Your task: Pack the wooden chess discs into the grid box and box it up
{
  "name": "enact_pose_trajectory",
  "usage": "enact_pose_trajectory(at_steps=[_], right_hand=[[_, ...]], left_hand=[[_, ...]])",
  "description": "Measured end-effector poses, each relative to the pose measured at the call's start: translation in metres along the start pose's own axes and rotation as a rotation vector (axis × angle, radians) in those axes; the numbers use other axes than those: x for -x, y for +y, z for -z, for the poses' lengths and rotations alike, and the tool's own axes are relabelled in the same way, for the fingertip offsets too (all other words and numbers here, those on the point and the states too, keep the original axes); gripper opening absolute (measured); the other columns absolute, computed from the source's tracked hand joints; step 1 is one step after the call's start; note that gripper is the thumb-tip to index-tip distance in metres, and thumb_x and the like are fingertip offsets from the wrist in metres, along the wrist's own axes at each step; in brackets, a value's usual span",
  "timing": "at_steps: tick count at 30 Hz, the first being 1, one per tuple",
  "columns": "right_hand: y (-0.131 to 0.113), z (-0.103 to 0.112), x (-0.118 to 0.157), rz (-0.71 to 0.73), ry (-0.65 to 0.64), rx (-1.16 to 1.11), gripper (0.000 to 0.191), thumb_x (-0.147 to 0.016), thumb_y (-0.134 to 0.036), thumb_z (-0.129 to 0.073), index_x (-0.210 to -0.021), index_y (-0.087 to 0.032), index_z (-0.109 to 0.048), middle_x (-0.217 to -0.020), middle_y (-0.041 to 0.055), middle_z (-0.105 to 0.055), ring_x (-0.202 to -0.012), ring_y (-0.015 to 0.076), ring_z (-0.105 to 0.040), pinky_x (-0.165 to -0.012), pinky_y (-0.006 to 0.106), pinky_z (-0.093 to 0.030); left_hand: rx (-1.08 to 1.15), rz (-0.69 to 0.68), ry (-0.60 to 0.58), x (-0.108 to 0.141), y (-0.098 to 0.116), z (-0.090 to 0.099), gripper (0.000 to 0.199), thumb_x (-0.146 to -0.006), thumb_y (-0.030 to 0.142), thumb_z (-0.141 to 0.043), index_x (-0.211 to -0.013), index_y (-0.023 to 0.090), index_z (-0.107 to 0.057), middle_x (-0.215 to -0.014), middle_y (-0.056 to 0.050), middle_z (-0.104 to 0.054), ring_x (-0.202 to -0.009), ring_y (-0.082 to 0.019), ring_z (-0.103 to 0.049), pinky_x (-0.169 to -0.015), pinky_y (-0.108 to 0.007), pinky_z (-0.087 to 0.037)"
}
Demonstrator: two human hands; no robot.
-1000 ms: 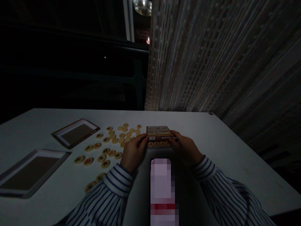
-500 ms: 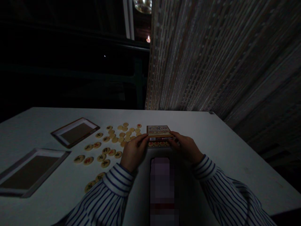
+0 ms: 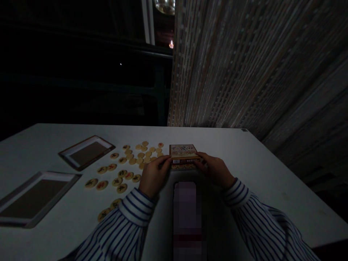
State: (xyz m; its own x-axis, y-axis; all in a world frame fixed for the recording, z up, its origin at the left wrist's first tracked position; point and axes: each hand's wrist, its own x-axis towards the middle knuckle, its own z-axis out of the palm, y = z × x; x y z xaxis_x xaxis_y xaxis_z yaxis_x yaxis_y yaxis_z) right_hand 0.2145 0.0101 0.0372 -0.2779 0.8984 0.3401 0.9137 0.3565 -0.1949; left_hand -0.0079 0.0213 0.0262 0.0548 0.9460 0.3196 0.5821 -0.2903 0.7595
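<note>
My left hand (image 3: 155, 174) closes its fingertips on the left front corner of a small printed xiangqi box (image 3: 182, 150). The right front corner is pinched by my right hand (image 3: 216, 168), thumb low and index finger along the edge. Dark characters cover the box's top, and a barcode sits on its front side. Just under that front edge shows a blurred row of round shapes; I cannot tell whether they are loose pieces or print. Left of my left hand, many wooden xiangqi pieces (image 3: 132, 161) lie scattered, some with black or red characters, others plain side up.
Two shallow open box trays lie on the white table (image 3: 266, 188): a brown-rimmed tray (image 3: 108, 150) farther off and a pale-rimmed tray (image 3: 58, 195) nearer. A pixelated, phone-shaped object (image 3: 185, 214) lies between my forearms. A string curtain (image 3: 217, 72) hangs behind the table.
The box's front edge has dipped slightly, and the row of round shapes beneath it shows less. Both hands keep nearly the same place. The loose pieces have not moved.
</note>
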Motion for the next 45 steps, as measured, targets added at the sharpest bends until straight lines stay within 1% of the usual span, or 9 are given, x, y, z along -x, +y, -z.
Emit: enact_pose_trajectory(at_steps=[4,7,12,17,21,30,34,45], right_hand=[[0.0006,-0.0011,-0.0003,-0.005,0.002,0.014,0.038,-0.085,-0.038,-0.044,-0.117,-0.018,-0.050,-0.090,0.0053,-0.069,-0.072,0.0170,-0.065,-0.060,0.026,-0.047],[0.0012,-0.0021,-0.0004,-0.001,-0.002,0.021,0.038,-0.085,-0.039,-0.044,-0.117,-0.019,-0.050,-0.088,0.0048,-0.069,-0.071,0.0169,-0.065,-0.059,0.026,-0.047],[0.0012,-0.0021,-0.0001,-0.003,-0.006,0.035,0.037,-0.084,-0.039,-0.046,-0.116,-0.019,-0.050,-0.092,0.0049,-0.069,-0.071,0.0163,-0.065,-0.060,0.025,-0.047],[0.0005,-0.0008,-0.0002,0.000,-0.027,0.025,0.037,-0.084,-0.038,-0.045,-0.115,-0.019,-0.050,-0.091,0.0045,-0.069,-0.073,0.0164,-0.065,-0.060,0.025,-0.046],[0.0005,-0.0009,-0.0005,-0.010,-0.040,0.025,0.037,-0.084,-0.039,-0.045,-0.115,-0.020,-0.050,-0.088,0.0028,-0.069,-0.071,0.0164,-0.065,-0.059,0.025,-0.045],[0.0024,-0.0025,0.0005,0.001,-0.026,0.026,0.037,-0.083,-0.039,-0.046,-0.114,-0.020,-0.051,-0.085,0.0030,-0.069,-0.069,0.0161,-0.064,-0.058,0.025,-0.044],[0.0039,-0.0030,0.0009,0.013,-0.036,0.019,0.037,-0.083,-0.039,-0.046,-0.114,-0.019,-0.050,-0.085,0.0029,-0.069,-0.069,0.0158,-0.064,-0.058,0.025,-0.044],[0.0027,-0.0022,0.0016,0.002,-0.063,0.056,0.036,-0.083,-0.039,-0.045,-0.113,-0.020,-0.051,-0.086,0.0024,-0.069,-0.070,0.0155,-0.064,-0.060,0.025,-0.044]], left_hand=[[0.013,0.005,-0.020,-0.0001,-0.0008,-0.0003,0.034,-0.081,0.042,-0.046,-0.097,0.019,-0.065,-0.095,-0.005,-0.068,-0.088,-0.019,-0.062,-0.082,-0.034,-0.047],[0.011,0.001,-0.012,0.0001,-0.0009,-0.0007,0.034,-0.080,0.041,-0.047,-0.097,0.018,-0.065,-0.095,-0.005,-0.068,-0.089,-0.019,-0.062,-0.083,-0.033,-0.046],[0.000,0.001,-0.010,0.0001,-0.0011,-0.0016,0.033,-0.080,0.040,-0.048,-0.096,0.018,-0.065,-0.095,-0.005,-0.068,-0.088,-0.018,-0.062,-0.082,-0.033,-0.046],[-0.014,0.003,-0.014,0.0008,-0.0013,-0.0008,0.032,-0.080,0.040,-0.049,-0.096,0.019,-0.066,-0.093,-0.004,-0.069,-0.086,-0.018,-0.062,-0.081,-0.032,-0.047],[-0.008,0.002,-0.020,0.0012,-0.0017,-0.0006,0.032,-0.079,0.041,-0.048,-0.095,0.019,-0.066,-0.093,-0.004,-0.069,-0.086,-0.018,-0.063,-0.081,-0.032,-0.047],[-0.012,0.011,-0.029,0.0018,-0.0011,-0.0003,0.032,-0.079,0.041,-0.048,-0.095,0.020,-0.066,-0.092,-0.003,-0.069,-0.085,-0.018,-0.063,-0.081,-0.033,-0.047],[-0.031,-0.010,-0.031,0.0017,0.0001,0.0002,0.031,-0.080,0.042,-0.047,-0.093,0.020,-0.066,-0.091,-0.004,-0.069,-0.084,-0.018,-0.063,-0.080,-0.033,-0.047],[-0.037,0.003,-0.061,0.0014,0.0002,-0.0002,0.034,-0.080,0.042,-0.045,-0.092,0.019,-0.067,-0.090,-0.004,-0.070,-0.083,-0.019,-0.063,-0.077,-0.032,-0.047]])
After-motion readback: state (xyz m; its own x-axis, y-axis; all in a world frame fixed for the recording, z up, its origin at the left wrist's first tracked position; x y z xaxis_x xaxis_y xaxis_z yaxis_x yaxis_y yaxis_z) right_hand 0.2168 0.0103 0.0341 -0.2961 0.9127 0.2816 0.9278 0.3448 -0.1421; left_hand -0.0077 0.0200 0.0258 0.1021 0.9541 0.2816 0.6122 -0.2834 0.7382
